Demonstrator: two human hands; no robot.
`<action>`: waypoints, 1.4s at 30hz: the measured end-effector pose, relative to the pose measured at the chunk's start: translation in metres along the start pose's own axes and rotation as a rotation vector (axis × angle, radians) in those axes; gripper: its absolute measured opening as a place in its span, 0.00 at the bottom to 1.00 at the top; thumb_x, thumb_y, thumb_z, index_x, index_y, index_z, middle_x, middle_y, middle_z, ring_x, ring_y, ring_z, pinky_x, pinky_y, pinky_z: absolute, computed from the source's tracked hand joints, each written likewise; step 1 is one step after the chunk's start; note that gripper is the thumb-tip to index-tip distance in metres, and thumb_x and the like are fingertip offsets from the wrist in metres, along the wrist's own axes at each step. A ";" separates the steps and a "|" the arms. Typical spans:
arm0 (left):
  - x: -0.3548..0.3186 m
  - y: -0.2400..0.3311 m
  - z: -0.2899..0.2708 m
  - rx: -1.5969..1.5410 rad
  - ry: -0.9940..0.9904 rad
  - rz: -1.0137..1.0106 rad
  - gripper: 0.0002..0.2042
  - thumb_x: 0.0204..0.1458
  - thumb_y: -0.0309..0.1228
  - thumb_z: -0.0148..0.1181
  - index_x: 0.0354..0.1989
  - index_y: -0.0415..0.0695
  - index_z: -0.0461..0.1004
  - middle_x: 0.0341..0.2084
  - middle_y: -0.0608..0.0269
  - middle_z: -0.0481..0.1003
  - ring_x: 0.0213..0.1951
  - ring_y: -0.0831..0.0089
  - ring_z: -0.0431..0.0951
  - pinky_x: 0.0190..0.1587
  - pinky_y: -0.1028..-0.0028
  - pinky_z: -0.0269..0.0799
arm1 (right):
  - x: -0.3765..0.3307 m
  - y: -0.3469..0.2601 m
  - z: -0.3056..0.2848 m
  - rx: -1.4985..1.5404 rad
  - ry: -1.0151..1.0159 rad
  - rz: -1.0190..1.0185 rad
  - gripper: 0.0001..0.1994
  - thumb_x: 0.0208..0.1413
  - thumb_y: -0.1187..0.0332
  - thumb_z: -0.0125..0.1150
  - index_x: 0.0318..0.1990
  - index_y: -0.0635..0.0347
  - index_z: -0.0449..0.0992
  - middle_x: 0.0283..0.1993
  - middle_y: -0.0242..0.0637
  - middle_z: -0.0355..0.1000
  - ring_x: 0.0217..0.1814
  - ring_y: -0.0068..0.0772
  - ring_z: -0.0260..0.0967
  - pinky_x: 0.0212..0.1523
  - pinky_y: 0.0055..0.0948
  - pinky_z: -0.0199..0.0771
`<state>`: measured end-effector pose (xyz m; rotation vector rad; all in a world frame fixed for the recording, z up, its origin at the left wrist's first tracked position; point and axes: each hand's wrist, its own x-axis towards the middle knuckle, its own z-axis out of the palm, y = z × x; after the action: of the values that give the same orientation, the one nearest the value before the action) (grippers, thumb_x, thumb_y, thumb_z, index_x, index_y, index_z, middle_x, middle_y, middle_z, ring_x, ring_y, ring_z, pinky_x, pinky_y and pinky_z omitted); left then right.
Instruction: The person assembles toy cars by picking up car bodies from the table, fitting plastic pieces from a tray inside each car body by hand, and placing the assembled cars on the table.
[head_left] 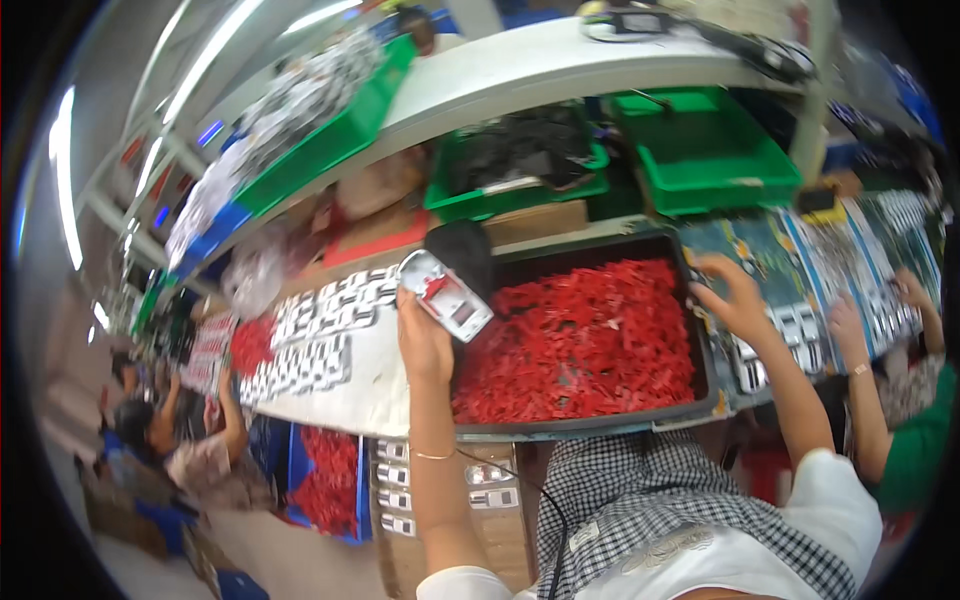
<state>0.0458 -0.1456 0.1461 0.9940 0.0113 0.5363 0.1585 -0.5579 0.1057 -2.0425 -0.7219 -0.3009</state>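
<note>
1 white-grey casing (447,298), red showing inside, tilts near red pieces (590,340) heaped in 1 black tray (590,428)

2 short white sleeves (838,512); black-and-white checked garment (635,478); 1 thin left-forearm bracelet (434,457); 1 thin black cable (563,525).

Tray (708,380) sat on the workbench (385,385) before the wearer, loose plastic pieces (590,340) in it. Casing rows (320,318) lay left of it, more casings (800,330) right. Behind the tray, two parts bins (720,195) stood side by side beneath the shelf (560,62); another bin (345,160) sat on top, left. Left hand (425,340) had one casing (462,312) near tray's left end.
</note>
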 end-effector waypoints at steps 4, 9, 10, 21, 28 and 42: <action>-0.018 0.027 -0.074 0.920 0.354 0.113 0.26 0.59 0.33 0.46 0.66 0.47 0.51 0.51 0.53 0.64 0.47 0.61 0.70 0.40 0.67 0.73 | -0.105 0.049 -0.041 -0.532 0.040 0.127 0.24 0.43 0.71 0.64 0.51 0.61 0.66 0.57 0.47 0.61 0.61 0.51 0.56 0.61 0.43 0.54; -0.024 0.001 -0.223 1.974 0.486 0.354 0.28 0.48 0.31 0.61 0.59 0.54 0.62 0.46 0.48 0.65 0.47 0.51 0.64 0.47 0.58 0.63 | -0.148 0.040 -0.008 -0.661 0.067 0.143 0.29 0.44 0.71 0.60 0.57 0.61 0.60 0.64 0.50 0.52 0.67 0.56 0.46 0.65 0.55 0.40; -0.024 -0.007 -0.249 2.044 0.547 0.229 0.30 0.45 0.33 0.64 0.59 0.51 0.62 0.49 0.46 0.63 0.50 0.49 0.61 0.51 0.56 0.60 | -0.148 0.034 -0.008 -0.635 0.063 0.147 0.30 0.43 0.71 0.61 0.57 0.61 0.60 0.64 0.50 0.52 0.67 0.56 0.46 0.65 0.55 0.39; -0.007 -0.010 -0.257 2.213 0.501 0.068 0.21 0.44 0.32 0.62 0.51 0.54 0.70 0.50 0.47 0.64 0.55 0.50 0.60 0.51 0.57 0.61 | -0.185 0.007 -0.035 -0.594 -0.148 0.048 0.30 0.38 0.77 0.61 0.54 0.61 0.62 0.63 0.53 0.51 0.66 0.58 0.47 0.63 0.50 0.49; 0.023 -0.010 -0.195 1.961 0.764 0.307 0.31 0.45 0.35 0.64 0.59 0.47 0.59 0.60 0.38 0.51 0.61 0.44 0.51 0.59 0.49 0.50 | -0.157 0.042 -0.031 -0.506 0.093 -0.191 0.17 0.47 0.78 0.58 0.48 0.66 0.69 0.53 0.53 0.66 0.57 0.55 0.63 0.56 0.43 0.63; -0.052 -0.084 0.150 0.999 -0.946 0.460 0.32 0.44 0.34 0.65 0.59 0.44 0.60 0.57 0.47 0.58 0.60 0.47 0.56 0.61 0.57 0.55 | -0.042 -0.038 -0.021 0.592 0.110 0.182 0.17 0.65 0.62 0.41 0.48 0.66 0.71 0.42 0.38 0.72 0.38 0.26 0.72 0.34 0.25 0.77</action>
<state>0.0733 -0.3233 0.1507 2.1839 -0.8853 0.4150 0.1035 -0.5760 0.1237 -1.5001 -0.4783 -0.0767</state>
